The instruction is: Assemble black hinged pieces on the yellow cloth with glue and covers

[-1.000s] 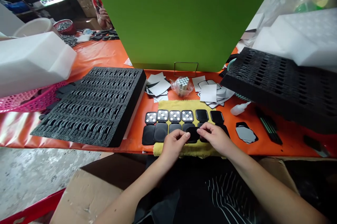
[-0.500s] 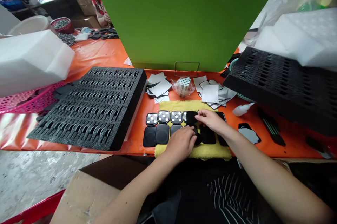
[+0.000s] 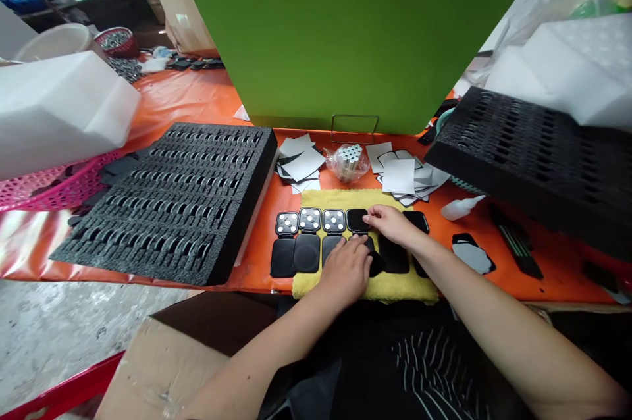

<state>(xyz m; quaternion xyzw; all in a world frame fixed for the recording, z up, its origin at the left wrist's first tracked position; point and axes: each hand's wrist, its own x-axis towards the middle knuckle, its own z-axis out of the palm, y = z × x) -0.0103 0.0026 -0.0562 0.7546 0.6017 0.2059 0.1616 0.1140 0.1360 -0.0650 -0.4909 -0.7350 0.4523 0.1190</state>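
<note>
The right hand [image 3: 389,223] has its thumb and fingertips nearly together at the right edge of a flat, square black pad [image 3: 356,220], which lies in the upper half of the fourth hinged black case from the left; whether it grips or presses cannot be told. The left hand [image 3: 345,270] lies palm down with bent fingers over that case's lower half; whether it holds anything is hidden. The row of open, square black cases [image 3: 282,257] rests on a fuzzy yellow cloth [image 3: 336,198], the three leftmost upper halves showing white dots. Just behind the cloth, a crumpled clear plastic bag [image 3: 340,170] holds upright silvery rods [image 3: 352,155]. To the left, a slotted black foam tray [image 3: 249,199] has rows of thin, curved-edged pieces standing in it; a second slotted foam tray [image 3: 474,166] sits tilted at right. Farther left, a pink plastic basket [image 3: 91,184] contains dark pieces, and a small red basket [image 3: 130,47] is filled with shiny metal parts [image 3: 115,39].
</note>
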